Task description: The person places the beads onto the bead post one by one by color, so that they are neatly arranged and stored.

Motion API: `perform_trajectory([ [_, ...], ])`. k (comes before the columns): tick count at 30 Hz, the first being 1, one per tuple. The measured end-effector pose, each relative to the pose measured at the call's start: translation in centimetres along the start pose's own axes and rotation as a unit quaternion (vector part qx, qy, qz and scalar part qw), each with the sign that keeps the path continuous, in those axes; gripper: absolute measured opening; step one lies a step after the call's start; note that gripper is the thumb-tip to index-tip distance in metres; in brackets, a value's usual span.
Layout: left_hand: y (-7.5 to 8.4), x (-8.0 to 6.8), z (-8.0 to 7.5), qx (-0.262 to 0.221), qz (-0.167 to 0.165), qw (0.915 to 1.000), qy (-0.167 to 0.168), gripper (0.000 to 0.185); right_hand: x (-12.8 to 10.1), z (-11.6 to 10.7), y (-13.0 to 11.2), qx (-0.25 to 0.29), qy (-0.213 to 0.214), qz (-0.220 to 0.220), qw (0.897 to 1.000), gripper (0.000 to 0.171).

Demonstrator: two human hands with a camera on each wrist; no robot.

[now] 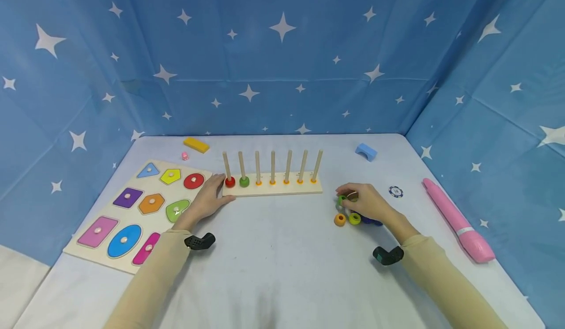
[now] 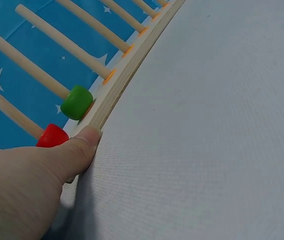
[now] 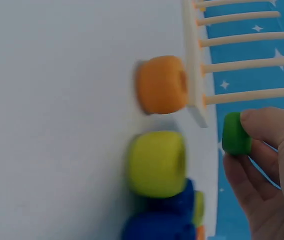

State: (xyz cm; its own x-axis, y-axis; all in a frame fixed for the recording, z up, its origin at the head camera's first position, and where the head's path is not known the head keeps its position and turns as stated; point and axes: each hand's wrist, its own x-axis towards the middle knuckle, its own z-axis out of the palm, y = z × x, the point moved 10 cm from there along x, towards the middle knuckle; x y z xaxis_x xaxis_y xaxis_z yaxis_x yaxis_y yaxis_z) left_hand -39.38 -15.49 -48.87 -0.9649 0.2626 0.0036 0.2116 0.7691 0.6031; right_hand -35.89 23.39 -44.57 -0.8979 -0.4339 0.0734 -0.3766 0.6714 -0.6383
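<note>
A wooden peg board (image 1: 273, 189) with a row of upright pegs carries a red bead (image 1: 230, 182) on its first peg and a green bead (image 1: 244, 182) on its second. My left hand (image 1: 208, 202) holds the board's left end, thumb (image 2: 84, 142) along the front edge and the other fingers at the far side. Between the thumb and fingers of my right hand (image 1: 368, 202) is another green bead (image 3: 236, 134), pinched above the table. Close under that hand lie an orange bead (image 1: 339, 219), a yellow-green bead (image 1: 354, 218) and dark blue beads (image 3: 159, 225), partly hidden by it in the head view.
A knobbed shape puzzle (image 1: 99, 211) lies at the left, by my left forearm. Behind are a yellow block (image 1: 196, 145), a small pink piece (image 1: 185, 156) and a blue arch block (image 1: 366, 151). At the right lie a poker chip (image 1: 396, 191) and a pink wand-like object (image 1: 459, 221).
</note>
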Motion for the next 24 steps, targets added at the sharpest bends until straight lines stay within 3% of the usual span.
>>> perform_trajectory([
  [9,-0.1,-0.1,0.0,-0.002,0.001,1.0,0.001,0.082,2.5,-5.0,-3.0,-0.008,0.101,-0.027,0.995,0.03],
  [17,0.1,0.0,-0.1,-0.002,0.004,1.0,0.003,0.081,4.5,-8.2,-5.1,-0.001,0.184,-0.046,0.982,0.031],
  [24,0.1,-0.1,-0.1,-0.007,0.006,0.9999,0.005,0.081,7.8,-8.0,-7.7,0.064,0.189,-0.042,0.979,0.034],
])
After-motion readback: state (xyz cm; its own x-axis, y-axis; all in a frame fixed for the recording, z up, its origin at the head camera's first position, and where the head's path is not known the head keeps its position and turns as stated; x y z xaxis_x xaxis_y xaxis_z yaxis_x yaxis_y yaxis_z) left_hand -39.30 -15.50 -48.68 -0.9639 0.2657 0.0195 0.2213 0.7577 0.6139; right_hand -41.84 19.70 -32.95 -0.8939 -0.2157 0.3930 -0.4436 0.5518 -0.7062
